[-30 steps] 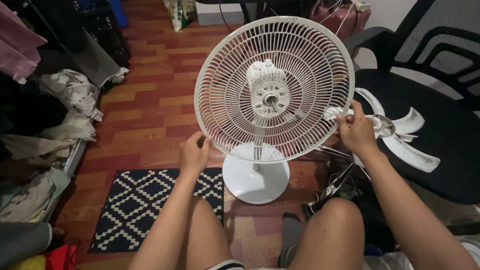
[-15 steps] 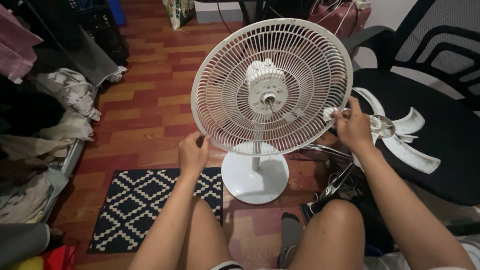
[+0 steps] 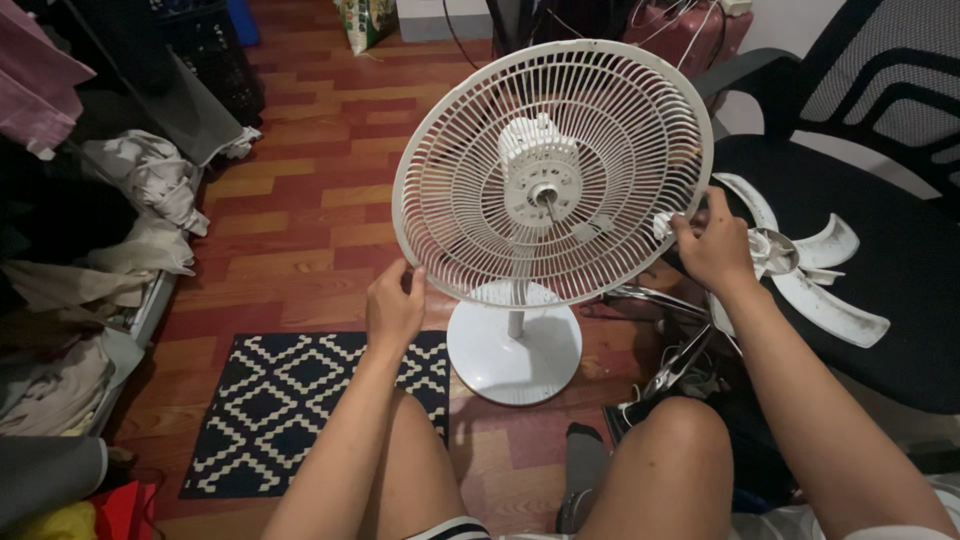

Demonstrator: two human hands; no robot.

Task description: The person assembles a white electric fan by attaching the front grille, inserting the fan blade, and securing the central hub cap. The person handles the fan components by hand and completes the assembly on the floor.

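Observation:
A white stand fan with its rear wire guard [image 3: 470, 180] mounted stands on a round base [image 3: 514, 352] in front of me; the motor hub and shaft [image 3: 543, 190] show bare at its middle. My left hand [image 3: 393, 306] grips the guard's lower left rim. My right hand [image 3: 712, 248] is at the guard's right rim, its fingers closed on a small white part [image 3: 664, 225] there. The detached white fan blade [image 3: 800, 265] lies on the black chair seat just behind my right hand.
A black office chair [image 3: 880, 180] fills the right. A dark patterned mat [image 3: 290, 410] lies by my left knee on the red wood floor. Piles of clothes [image 3: 140, 200] line the left. Cables and metal parts [image 3: 670, 370] lie near my right knee.
The fan guard has tilted and shifted slightly; my left hand slid a little up along the rim. My right hand stays at the right rim with small finger movement.

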